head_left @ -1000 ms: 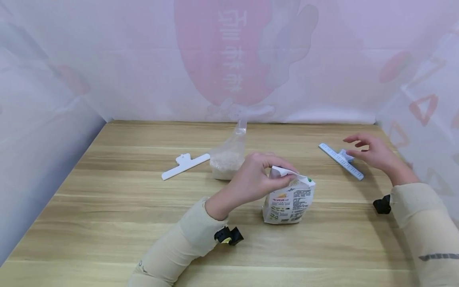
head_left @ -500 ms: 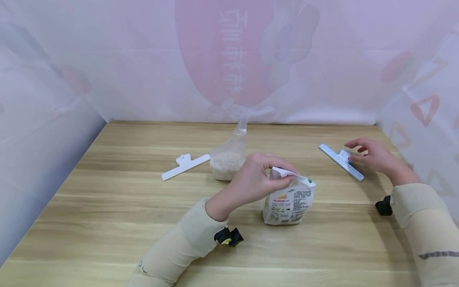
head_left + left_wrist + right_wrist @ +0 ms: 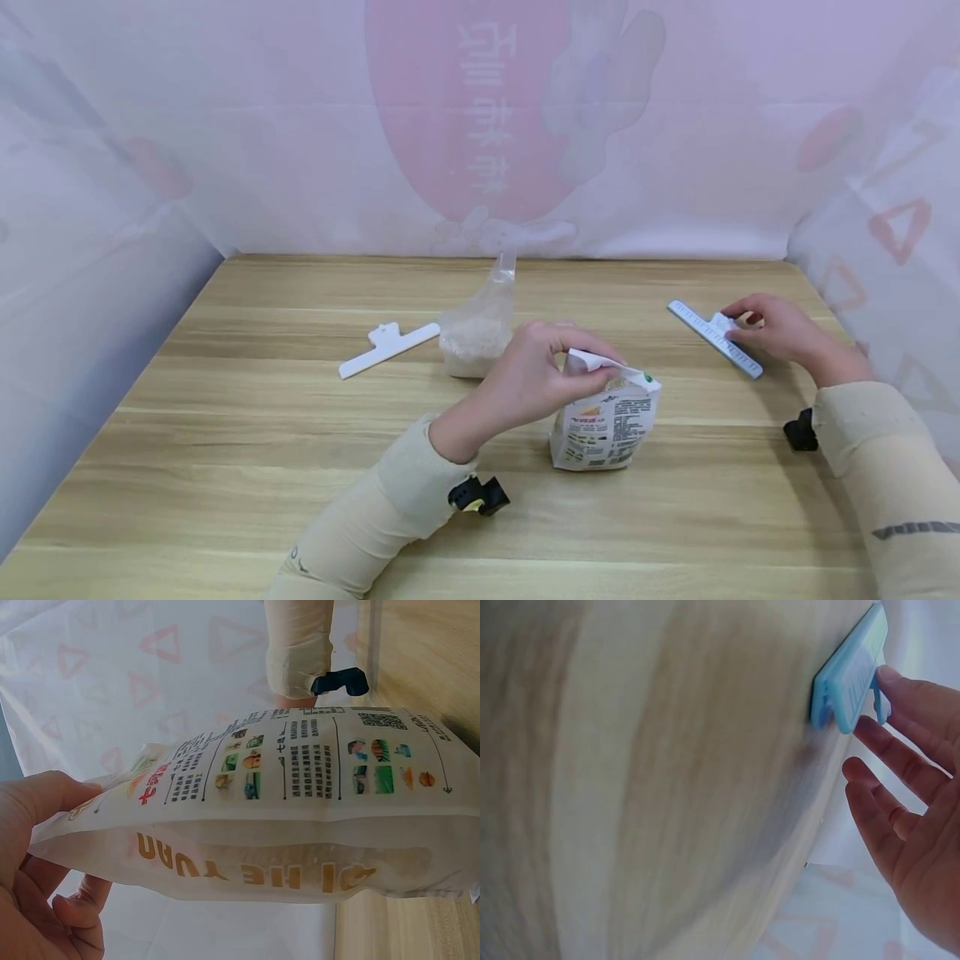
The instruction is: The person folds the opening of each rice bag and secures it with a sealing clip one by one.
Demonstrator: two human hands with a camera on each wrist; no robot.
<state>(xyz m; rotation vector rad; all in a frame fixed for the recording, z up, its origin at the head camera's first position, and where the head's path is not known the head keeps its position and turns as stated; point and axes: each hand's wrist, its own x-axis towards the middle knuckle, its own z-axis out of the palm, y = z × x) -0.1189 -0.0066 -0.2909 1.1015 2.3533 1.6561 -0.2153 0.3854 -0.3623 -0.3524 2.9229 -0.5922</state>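
Head view looks fwd & down over table [image 3: 225,467]. Wrist views are close-up, turned sideways: L shares bag [image 3: 609,425] w/ head, R shares blue clip [image 3: 715,339].

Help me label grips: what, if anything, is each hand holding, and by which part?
Left hand: printed bag, pinched by its top edge. Right hand: blue clip, pinched by its handle.

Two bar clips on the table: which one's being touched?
The light-blue plastic bar clip with ruler-like markings: the right hand touches it. The plain white plastic bar clip, left of the clear plastic bag, lies untouched.
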